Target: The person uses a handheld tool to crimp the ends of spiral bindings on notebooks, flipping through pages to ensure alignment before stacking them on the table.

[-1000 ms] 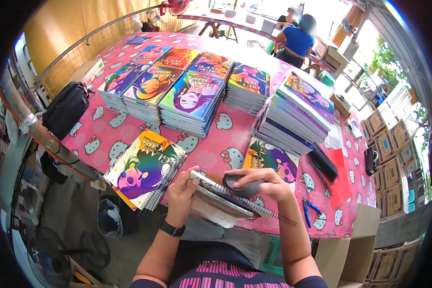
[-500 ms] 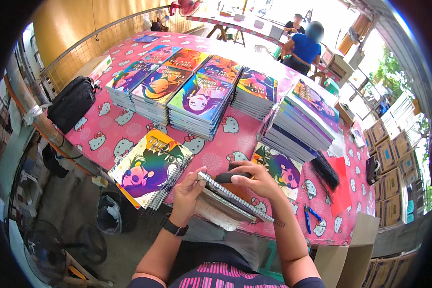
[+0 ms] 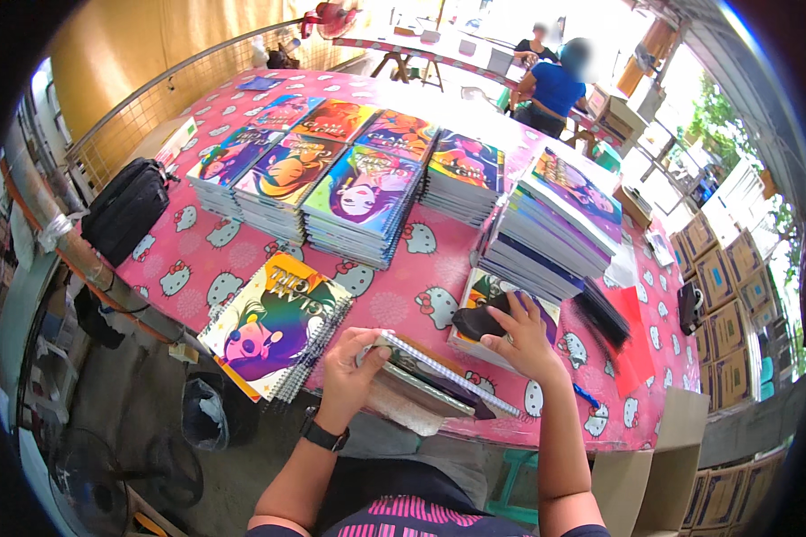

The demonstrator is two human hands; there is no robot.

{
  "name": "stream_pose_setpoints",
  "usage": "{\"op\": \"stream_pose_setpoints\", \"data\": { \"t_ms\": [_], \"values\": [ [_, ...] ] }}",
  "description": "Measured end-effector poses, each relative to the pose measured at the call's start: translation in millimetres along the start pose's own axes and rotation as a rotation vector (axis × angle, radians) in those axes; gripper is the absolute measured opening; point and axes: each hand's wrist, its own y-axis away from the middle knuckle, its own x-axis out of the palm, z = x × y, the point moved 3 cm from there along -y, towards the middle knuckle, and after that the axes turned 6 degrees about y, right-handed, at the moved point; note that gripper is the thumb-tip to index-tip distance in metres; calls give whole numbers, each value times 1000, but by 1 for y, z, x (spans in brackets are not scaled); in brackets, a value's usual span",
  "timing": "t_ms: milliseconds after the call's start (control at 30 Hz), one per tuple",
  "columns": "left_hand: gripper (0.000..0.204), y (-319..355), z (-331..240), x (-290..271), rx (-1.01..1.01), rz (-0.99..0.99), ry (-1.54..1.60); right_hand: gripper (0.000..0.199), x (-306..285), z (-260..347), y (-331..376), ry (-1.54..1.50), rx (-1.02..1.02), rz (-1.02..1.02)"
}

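My left hand (image 3: 354,362) pinches the upper left end of a spiral notebook (image 3: 434,371), which is tilted on edge at the table's front. A white coil runs along its upper edge. My right hand (image 3: 519,336) has its fingers spread over a short stack of notebooks (image 3: 551,315) with a colourful cover. Beside its fingertips, a dark rounded object (image 3: 479,319) lies on that stack; its kind is unclear. To the left lies a pile of coil-bound notebooks (image 3: 273,331) with an orange and purple cover.
Several tall notebook stacks (image 3: 358,201) stand on the pink table (image 3: 390,300), with another leaning stack (image 3: 551,237) at right. Black coils (image 3: 603,313) rest by a red sheet (image 3: 634,345). Blue-handled pliers (image 3: 586,396) are partly behind my right forearm. A black bag (image 3: 130,210) sits at left.
My right hand has moved from the notebook's coil, right and away from me, to the short stack, and its fingers have spread. The dark object moved there too. My left hand keeps hold of the notebook.
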Motion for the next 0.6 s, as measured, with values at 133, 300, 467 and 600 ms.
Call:
{"op": "stream_pose_setpoints", "data": {
  "t_ms": [133,300,467,600],
  "values": [
    [19,-2,-52,34,205,160,-315,40,-65,90,14,-604,-293,-84],
    [21,-1,-62,57,349,218,-299,31,-72,113,28,-615,-230,-287],
    [20,3,-68,56,354,214,-242,30,-75,116,29,-504,-304,-293],
    [20,5,-67,54,217,154,-224,37,-75,121,31,-357,-390,-335]
  ]
}}
